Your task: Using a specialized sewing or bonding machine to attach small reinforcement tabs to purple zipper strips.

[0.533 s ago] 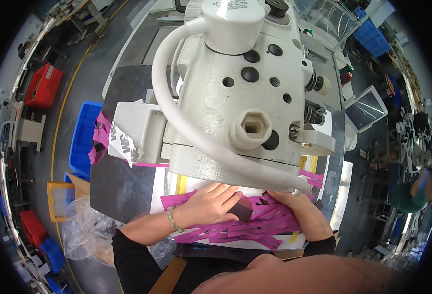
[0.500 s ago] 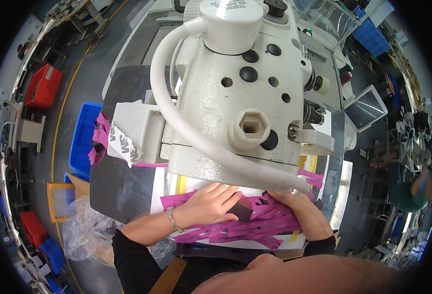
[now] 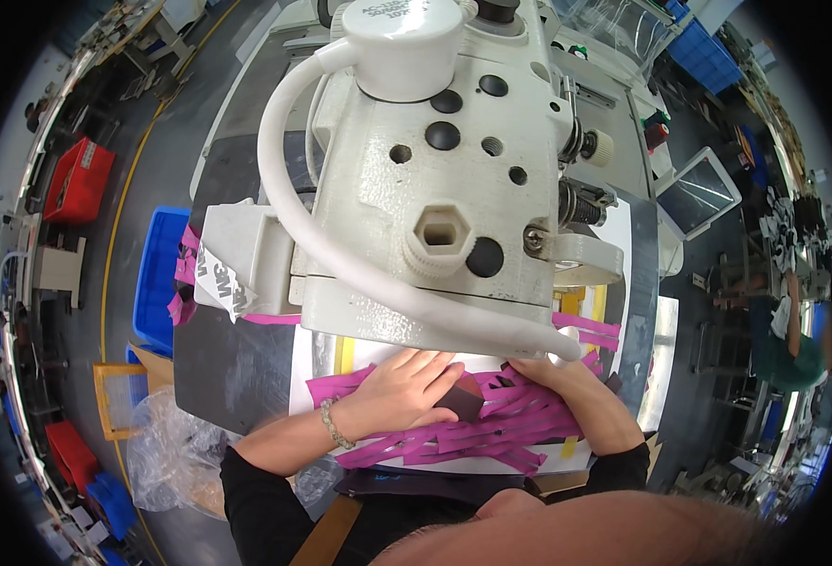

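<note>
A large white sewing machine head (image 3: pixel 378 198) covers much of the middle, its underside hidden from me. At its near edge my left hand (image 3: pixel 402 391) lies flat, fingers stretched forward and thumb apart, against a dark maroon piece (image 3: pixel 460 400). Bright magenta strips (image 3: pixel 473 443) with dark gaps spread in a tangle under and around both hands. My right hand (image 3: pixel 553 374) rests at the right end of these strips, fingers pointing inward. Its fingers look extended, but the machine partly covers them. White sheet (image 3: pixel 305 377) with yellow tape shows underneath.
A dark tabletop (image 3: pixel 218 377) surrounds the machine. At left stand a blue bin (image 3: pixel 159 283), a yellow frame (image 3: pixel 114 401) and crumpled clear plastic (image 3: pixel 175 453). A tablet-like screen (image 3: pixel 699 193) is on the right. Beyond it is another person in green (image 3: pixel 793 349).
The machine sits further left in the picture as my view has shifted slightly. Both hands keep nearly the same place on the magenta strips. The person in green has changed posture.
</note>
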A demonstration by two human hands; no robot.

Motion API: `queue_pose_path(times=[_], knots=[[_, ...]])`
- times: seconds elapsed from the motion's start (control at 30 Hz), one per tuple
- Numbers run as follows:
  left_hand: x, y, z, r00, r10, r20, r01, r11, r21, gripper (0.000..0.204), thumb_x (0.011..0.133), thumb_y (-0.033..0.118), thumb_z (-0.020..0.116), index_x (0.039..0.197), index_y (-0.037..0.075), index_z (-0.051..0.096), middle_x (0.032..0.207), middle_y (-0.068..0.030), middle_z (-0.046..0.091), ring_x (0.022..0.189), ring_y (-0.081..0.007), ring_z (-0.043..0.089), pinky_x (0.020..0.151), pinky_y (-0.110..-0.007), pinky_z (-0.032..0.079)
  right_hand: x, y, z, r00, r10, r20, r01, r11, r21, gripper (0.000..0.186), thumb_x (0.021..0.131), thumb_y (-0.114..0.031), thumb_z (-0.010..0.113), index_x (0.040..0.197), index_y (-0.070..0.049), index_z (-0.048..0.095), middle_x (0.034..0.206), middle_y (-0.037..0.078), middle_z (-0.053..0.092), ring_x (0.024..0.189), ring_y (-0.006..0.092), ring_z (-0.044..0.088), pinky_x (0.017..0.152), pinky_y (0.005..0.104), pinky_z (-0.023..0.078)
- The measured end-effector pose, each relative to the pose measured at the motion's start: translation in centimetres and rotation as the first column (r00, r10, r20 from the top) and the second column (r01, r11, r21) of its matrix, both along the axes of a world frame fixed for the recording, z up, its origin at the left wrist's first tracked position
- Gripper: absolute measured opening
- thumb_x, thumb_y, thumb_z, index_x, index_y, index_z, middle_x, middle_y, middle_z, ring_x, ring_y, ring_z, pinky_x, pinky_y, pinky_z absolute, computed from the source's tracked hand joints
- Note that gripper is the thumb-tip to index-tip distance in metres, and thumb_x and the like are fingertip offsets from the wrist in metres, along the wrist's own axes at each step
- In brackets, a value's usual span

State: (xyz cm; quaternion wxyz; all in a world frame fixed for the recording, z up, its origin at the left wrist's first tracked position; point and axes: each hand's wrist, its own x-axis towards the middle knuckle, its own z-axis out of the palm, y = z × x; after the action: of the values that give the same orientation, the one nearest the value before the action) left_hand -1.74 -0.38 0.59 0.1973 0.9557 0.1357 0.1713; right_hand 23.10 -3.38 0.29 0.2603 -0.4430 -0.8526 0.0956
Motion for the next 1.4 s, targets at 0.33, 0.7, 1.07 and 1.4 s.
queue_pose_path(times=[0.33, 0.7, 1.07, 1.4], knots=[[0.0, -0.2, -0.4, 1.0, 0.015, -0.021, -0.016, 0.999, -0.033, 0.058, 0.084, 0.048, 0.06, 0.114, -0.002, 0.059, 0.113, -0.0151, 0.057, 0.103, -0.0259, 0.055, 0.089, -0.035, 0.044, 0.1, 0.0, -0.7, 0.998, -0.02, -0.055, 0.011, 0.987, -0.161, 0.035, 0.081, -0.01, 0.056, 0.115, -0.004, 0.061, 0.12, 0.01, 0.062, 0.116, 0.0247, 0.058, 0.094, 0.0364, 0.048], [-0.3, -0.5, -0.9, 0.998, 0.043, -0.05, -0.042, 0.999, 0.007, 0.064, 0.074, 0.048, 0.069, 0.12, 0.005, 0.061, 0.128, -0.0179, 0.055, 0.118, -0.0279, 0.053, 0.099, -0.041, 0.039, 0.4, 0.4, -1.3, 0.997, 0.059, -0.049, -0.061, 0.997, -0.047, 0.034, 0.081, -0.011, 0.056, 0.113, -0.003, 0.061, 0.119, 0.011, 0.062, 0.114, 0.025, 0.058, 0.094, 0.0365, 0.048], [0.1, 0.0, -0.1, 1.0, 0.012, -0.003, -0.012, 1.0, 0.026, 0.058, 0.083, 0.046, 0.062, 0.115, -0.002, 0.059, 0.112, -0.0159, 0.057, 0.107, -0.0275, 0.055, 0.09, -0.037, 0.044, 0.4, 0.3, -0.7, 0.996, 0.04, -0.076, -0.047, 0.994, -0.094, 0.034, 0.082, -0.011, 0.055, 0.115, -0.004, 0.06, 0.119, 0.011, 0.062, 0.116, 0.0253, 0.058, 0.095, 0.037, 0.047], [0.1, 0.0, -0.1, 1.0, -0.015, -0.023, 0.015, 1.0, -0.013, 0.059, 0.081, 0.046, 0.062, 0.114, -0.003, 0.058, 0.116, -0.019, 0.056, 0.107, -0.0287, 0.054, 0.092, -0.038, 0.043, 0.2, -0.1, -0.1, 0.995, -0.028, -0.092, 0.011, 0.984, -0.176, 0.034, 0.081, -0.01, 0.055, 0.115, -0.005, 0.061, 0.12, 0.01, 0.062, 0.116, 0.0244, 0.058, 0.095, 0.0365, 0.047]])
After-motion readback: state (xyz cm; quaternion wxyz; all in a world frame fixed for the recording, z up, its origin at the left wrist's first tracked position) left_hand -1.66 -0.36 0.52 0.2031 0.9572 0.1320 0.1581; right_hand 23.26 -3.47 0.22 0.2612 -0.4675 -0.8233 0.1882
